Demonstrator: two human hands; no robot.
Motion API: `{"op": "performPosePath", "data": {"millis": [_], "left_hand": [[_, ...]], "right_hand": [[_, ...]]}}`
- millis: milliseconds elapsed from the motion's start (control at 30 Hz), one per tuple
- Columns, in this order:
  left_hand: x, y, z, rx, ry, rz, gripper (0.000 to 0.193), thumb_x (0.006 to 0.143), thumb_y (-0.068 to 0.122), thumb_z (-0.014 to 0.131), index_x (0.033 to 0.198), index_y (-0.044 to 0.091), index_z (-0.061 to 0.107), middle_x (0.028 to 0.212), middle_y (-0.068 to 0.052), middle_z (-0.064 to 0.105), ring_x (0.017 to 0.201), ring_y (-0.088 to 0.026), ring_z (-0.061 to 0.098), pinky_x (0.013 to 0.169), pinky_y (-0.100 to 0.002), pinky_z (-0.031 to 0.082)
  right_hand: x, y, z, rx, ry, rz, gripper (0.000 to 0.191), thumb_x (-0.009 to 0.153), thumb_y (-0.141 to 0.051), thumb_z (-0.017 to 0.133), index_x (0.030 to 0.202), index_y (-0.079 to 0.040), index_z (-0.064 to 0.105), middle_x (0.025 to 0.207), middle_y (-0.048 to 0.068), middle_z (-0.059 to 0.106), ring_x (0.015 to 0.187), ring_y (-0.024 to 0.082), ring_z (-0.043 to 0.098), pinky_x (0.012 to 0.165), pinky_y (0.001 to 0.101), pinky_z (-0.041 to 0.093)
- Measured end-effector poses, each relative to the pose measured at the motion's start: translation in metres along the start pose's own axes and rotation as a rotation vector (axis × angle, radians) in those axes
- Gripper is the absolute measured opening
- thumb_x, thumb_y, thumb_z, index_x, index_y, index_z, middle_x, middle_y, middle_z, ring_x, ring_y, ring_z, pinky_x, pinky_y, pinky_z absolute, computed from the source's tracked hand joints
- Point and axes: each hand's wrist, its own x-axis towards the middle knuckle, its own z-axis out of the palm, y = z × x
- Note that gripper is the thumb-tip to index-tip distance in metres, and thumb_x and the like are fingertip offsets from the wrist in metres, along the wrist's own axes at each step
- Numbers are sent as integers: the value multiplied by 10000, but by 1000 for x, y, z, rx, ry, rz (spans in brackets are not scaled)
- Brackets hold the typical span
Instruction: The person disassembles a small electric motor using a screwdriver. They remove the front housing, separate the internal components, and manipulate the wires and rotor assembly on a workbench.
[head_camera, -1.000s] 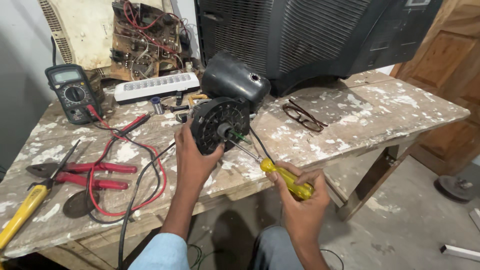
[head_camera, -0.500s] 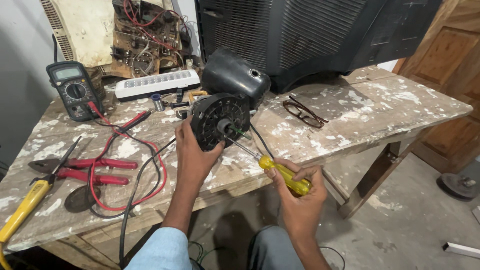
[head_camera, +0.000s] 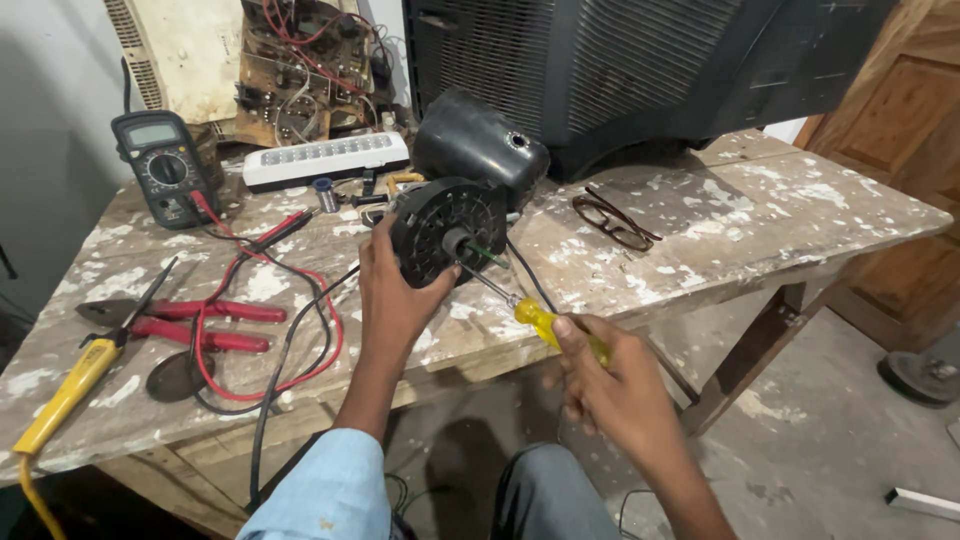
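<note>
At the grip: right hand (head_camera: 620, 390) clenched around the yellow handle of a screwdriver (head_camera: 535, 322), whose metal shaft runs up and left from the fist.
Tip of the tool: against the round black face of an electric motor (head_camera: 445, 232), close by its central hub.
Left hand (head_camera: 395, 300): grasping the motor's lower left rim, fingers curled behind it, thumb on the front face, holding it tilted up off the table edge.
Motor's place: at the front edge of a paint-spattered wooden table (head_camera: 760, 215), just up and left of the screwdriver fist.
Behind the motor: a black domed motor cover (head_camera: 480, 145), touching or just beside it.
Right of the grip, farther back: a pair of eyeglasses (head_camera: 612, 220) lying flat.
Left of the grip: red-handled pliers (head_camera: 185, 322), red and black test leads (head_camera: 290, 310), and a digital multimeter (head_camera: 160, 165) well apart at the back.
</note>
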Motion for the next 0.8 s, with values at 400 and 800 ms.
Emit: {"op": "performPosePath", "data": {"millis": [400,800], "left_hand": [[1,0,2,48,19,46,971,675,203,876,1493,74,368,1300,-290,510,1193,-478,571,1000,-516,503],[0,7,0,32,-1,31,953,671,191,860,1478,63,368,1314,-289,491,1192,-473,570,1005,-517,502]], "right_hand": [[12,0,-9,-450,34,-373,311,933,-226,662,1214,-112,729,641,99,722,469,136,630,493,317,512],[7,11,11,-415,117,-607,289,833,-88,712,1113,-122,773,927,177,779,734,293,767,656,388,602]]}}
